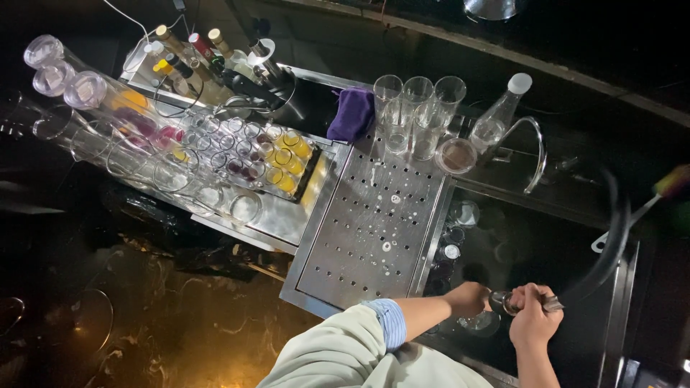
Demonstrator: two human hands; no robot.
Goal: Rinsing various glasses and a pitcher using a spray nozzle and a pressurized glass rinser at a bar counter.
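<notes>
Head view of a bar station, seen from above. Both hands work over the dark sink (546,244) at lower right. The left hand (468,298) reaches in from a pale sleeve with a blue striped cuff and closes its fingers around a small metal cup (503,302); the right hand (533,320) is clenched on the other end of the same cup, thumb uppermost. The cup lies roughly level between the two hands, just above a glass (480,322) standing in the sink. Further glasses (460,215) sit along the sink's left wall. To the left of the sink lies a perforated steel drainer (374,230); at its far edge stand tall clear glasses (417,115), a purple cloth (352,113) and a clear bottle with a white cap (499,115). A curved tap (532,147) rises behind the sink. Farther left, a tray of small jars (277,158) holds yellow and dark red contents, with capped bottles (190,54) behind.
</notes>
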